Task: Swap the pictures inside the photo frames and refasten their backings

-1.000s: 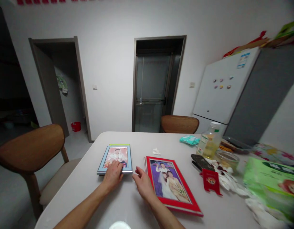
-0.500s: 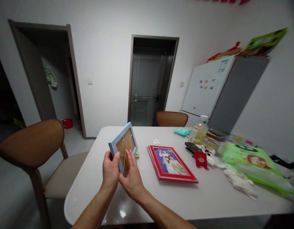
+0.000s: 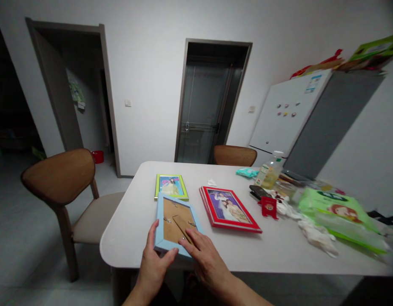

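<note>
A light blue picture frame (image 3: 161,227) is tilted at the near edge of the table, its brown backing board (image 3: 171,212) facing up. Metal clips and a fold-out stand (image 3: 180,224) show on the back. My left hand (image 3: 155,259) grips the frame's lower left corner, thumb along the near edge. With my right hand (image 3: 207,255), I hold the lower right part, fingers pressed on the stand and backing; the thumb is partly hidden. Beyond it lies a green picture frame (image 3: 156,187) with a photo. To the right are stacked red picture frames (image 3: 236,229), a photo on top.
On the white table (image 3: 132,216), the right side carries a bottle (image 3: 269,172), a black phone (image 3: 258,192), a red booklet (image 3: 269,207), crumpled tissues (image 3: 317,236) and a green wipes pack (image 3: 340,212). Wooden chairs stand left (image 3: 62,178) and behind (image 3: 234,156).
The blue frame has come lower and nearer, tipping from upright to flatter with its back up. The green frame behind it is now uncovered. My right fingers have shifted on the stand.
</note>
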`<state>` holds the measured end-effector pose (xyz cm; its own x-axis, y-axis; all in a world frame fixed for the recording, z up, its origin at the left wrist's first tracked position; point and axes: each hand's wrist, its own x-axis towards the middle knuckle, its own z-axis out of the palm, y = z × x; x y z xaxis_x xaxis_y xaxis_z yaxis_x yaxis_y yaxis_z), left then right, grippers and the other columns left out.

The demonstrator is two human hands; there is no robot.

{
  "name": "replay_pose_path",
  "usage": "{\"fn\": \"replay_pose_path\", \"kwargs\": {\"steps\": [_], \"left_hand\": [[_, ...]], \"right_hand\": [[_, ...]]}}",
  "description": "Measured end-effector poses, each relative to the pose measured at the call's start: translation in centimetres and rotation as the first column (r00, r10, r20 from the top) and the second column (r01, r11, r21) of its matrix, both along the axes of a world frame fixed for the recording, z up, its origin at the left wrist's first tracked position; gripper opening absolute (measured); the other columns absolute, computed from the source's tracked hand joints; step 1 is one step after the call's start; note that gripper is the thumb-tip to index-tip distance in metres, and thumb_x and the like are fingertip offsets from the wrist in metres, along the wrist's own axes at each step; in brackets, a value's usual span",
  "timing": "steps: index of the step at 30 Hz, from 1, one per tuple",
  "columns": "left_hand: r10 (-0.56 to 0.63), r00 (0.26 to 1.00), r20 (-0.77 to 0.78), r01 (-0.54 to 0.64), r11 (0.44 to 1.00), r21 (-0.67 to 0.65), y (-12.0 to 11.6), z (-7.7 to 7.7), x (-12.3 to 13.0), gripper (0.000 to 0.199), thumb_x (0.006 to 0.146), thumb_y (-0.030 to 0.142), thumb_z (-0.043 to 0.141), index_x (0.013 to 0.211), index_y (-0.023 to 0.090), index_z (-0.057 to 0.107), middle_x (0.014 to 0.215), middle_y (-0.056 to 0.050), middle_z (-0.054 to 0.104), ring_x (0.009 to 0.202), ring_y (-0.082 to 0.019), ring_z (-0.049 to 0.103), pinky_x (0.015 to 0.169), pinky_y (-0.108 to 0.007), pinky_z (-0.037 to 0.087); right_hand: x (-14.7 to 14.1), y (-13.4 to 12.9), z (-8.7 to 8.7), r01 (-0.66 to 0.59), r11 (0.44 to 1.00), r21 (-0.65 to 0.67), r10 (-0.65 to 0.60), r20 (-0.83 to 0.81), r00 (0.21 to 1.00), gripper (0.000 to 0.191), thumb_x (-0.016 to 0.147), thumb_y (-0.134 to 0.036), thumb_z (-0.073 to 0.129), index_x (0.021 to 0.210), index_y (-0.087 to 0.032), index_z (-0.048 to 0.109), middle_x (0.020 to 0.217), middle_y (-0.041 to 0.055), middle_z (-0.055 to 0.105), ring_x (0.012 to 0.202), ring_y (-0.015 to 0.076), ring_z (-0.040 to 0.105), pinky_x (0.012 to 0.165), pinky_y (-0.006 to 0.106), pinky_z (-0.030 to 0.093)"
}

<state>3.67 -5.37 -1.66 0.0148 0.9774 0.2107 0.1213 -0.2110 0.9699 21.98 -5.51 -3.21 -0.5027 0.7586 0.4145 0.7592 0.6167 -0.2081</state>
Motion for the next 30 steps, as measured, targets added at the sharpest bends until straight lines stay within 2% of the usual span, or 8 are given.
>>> {"fn": "replay_pose_path", "kwargs": {"steps": [3, 9, 14, 18, 22, 24, 27, 30], "left_hand": [[0.024, 0.968, -0.248, -0.019, 1.0, 0.02, -0.2, -1.4, -0.7, 0.07, 0.067, 0.034, 0.057, 0.126, 0.015, 0.023, 0.129, -0.011, 0.04, 0.119, -0.024, 0.035, 0.099, -0.037, 0.03], [0.048, 0.809, -0.586, -0.013, 0.998, 0.064, 0.4, -2.9, -1.5, 0.065, 0.07, 0.037, 0.052, 0.126, 0.013, 0.029, 0.129, -0.012, 0.04, 0.123, -0.027, 0.029, 0.102, -0.046, 0.02], [0.069, 0.719, -0.691, 0.02, 0.993, 0.119, 0.4, -3.8, -1.8, 0.061, 0.074, 0.039, 0.049, 0.126, 0.014, 0.028, 0.13, -0.012, 0.039, 0.122, -0.024, 0.031, 0.102, -0.044, 0.02], [0.068, 0.648, -0.758, 0.054, 0.989, 0.136, 0.5, -4.2, -1.9, 0.062, 0.075, 0.04, 0.048, 0.125, 0.008, 0.029, 0.13, -0.016, 0.037, 0.122, -0.023, 0.03, 0.103, -0.043, 0.018], [0.041, 0.591, -0.806, 0.088, 0.989, 0.115, 0.3, -4.0, -2.0, 0.062, 0.074, 0.041, 0.05, 0.124, 0.008, 0.032, 0.132, -0.017, 0.035, 0.124, -0.023, 0.027, 0.103, -0.043, 0.017], [0.028, 0.575, -0.818, 0.096, 0.99, 0.102, 0.2, -3.7, -1.9, 0.061, 0.072, 0.04, 0.052, 0.122, 0.01, 0.036, 0.133, -0.018, 0.032, 0.124, -0.024, 0.025, 0.102, -0.044, 0.017], [0.016, 0.592, -0.806, 0.121, 0.987, 0.108, 0.6, -2.9, -1.6, 0.059, 0.069, 0.037, 0.055, 0.12, 0.012, 0.039, 0.135, -0.017, 0.028, 0.125, -0.024, 0.023, 0.102, -0.045, 0.018], [0.011, 0.639, -0.769, 0.139, 0.982, 0.129, 1.5, -2.4, -1.0, 0.058, 0.068, 0.038, 0.057, 0.118, 0.013, 0.041, 0.134, -0.016, 0.03, 0.125, -0.025, 0.025, 0.101, -0.045, 0.02]], "right_hand": [[0.7, -0.1, -0.5, -0.004, 0.998, -0.066, 0.008, 0.053, 0.999, 0.072, 0.057, 0.0, 0.042, 0.122, -0.032, 0.039, 0.133, 0.007, 0.034, 0.121, 0.0236, 0.029, 0.094, 0.045, 0.028], [1.3, 0.2, -0.1, -0.065, 0.988, -0.14, 0.07, 0.029, 0.997, 0.068, 0.061, -0.001, 0.045, 0.121, -0.033, 0.04, 0.135, 0.0046, 0.032, 0.122, 0.0213, 0.027, 0.096, 0.045, 0.026], [1.3, 0.1, 1.1, -0.105, 0.973, -0.207, 0.121, 0.064, 0.991, 0.064, 0.064, -0.004, 0.046, 0.121, -0.031, 0.041, 0.134, 0.0073, 0.033, 0.123, 0.0228, 0.026, 0.097, 0.047, 0.024], [1.5, -0.1, 0.8, -0.127, 0.968, -0.217, 0.14, 0.047, 0.989, 0.063, 0.065, -0.006, 0.049, 0.122, -0.031, 0.04, 0.134, 0.0068, 0.032, 0.123, 0.0226, 0.026, 0.097, 0.047, 0.023], [1.8, -0.2, 0.6, -0.147, 0.968, -0.204, 0.161, 0.052, 0.986, 0.054, 0.069, -0.016, 0.054, 0.12, -0.029, 0.043, 0.133, 0.0077, 0.035, 0.122, 0.0235, 0.028, 0.097, 0.046, 0.023], [1.9, 0.3, 1.1, -0.16, 0.967, -0.199, 0.172, 0.046, 0.984, 0.046, 0.073, -0.024, 0.052, 0.118, -0.025, 0.046, 0.13, 0.0091, 0.039, 0.119, 0.0218, 0.033, 0.097, 0.04, 0.027], [2.0, 2.3, 2.2, 0.033, 0.984, -0.174, -0.026, 0.047, 0.999, 0.037, 0.079, -0.024, 0.043, 0.115, -0.016, 0.05, 0.122, 0.0123, 0.046, 0.111, 0.0179, 0.041, 0.093, 0.03, 0.032], [1.8, 5.1, 2.7, 0.277, 0.94, -0.198, -0.251, 0.145, 0.957, 0.029, 0.075, -0.012, 0.042, 0.096, -0.012, 0.061, 0.1, 0.0118, 0.059, 0.097, 0.0173, 0.05, 0.084, 0.025, 0.036]]}}
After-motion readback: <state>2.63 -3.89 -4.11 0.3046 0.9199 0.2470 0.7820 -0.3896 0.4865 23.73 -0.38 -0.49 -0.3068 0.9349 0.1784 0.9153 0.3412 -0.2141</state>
